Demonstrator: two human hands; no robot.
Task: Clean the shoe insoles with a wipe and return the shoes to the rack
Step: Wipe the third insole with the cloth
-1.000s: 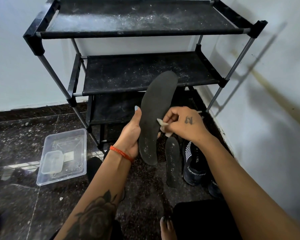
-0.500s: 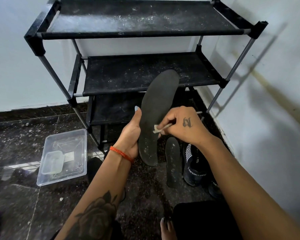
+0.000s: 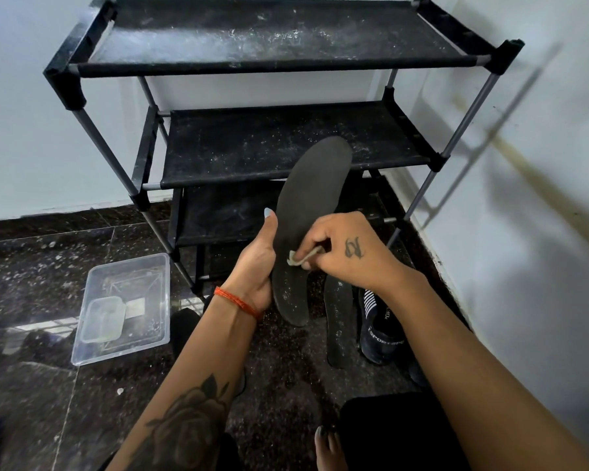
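— Now, where is the insole [image 3: 306, 229] being kept at this moment?

— It is held upright in front of the rack [image 3: 279, 56], its lower half gripped along one edge by the left hand [image 3: 257, 266], thumb laid up that edge. A small crumpled wipe [image 3: 301, 259] is pinched in the curled fingers of the right hand [image 3: 344, 249] and pressed on the middle of the insole.

— And how should the wiping be done well?

— Pale specks can be seen below the wipe, toward the heel, so that stretch looks untreated. Long strokes down the length would probably serve best, with the insole braced from behind so it is not bent by the pressure. The wipe is bunched very small; if it were opened out, more surface would likely be covered per pass.

— What else is left?

— A second insole [image 3: 339, 321] is lying on the floor [image 3: 31, 273], just beside a dark shoe [image 3: 381, 331] near the right-hand wall. Nothing is seen on the top two shelves, which are dusty, so the return is judged not yet begun. A clear plastic tub [image 3: 126, 307] is set on the floor near the rack's left legs.
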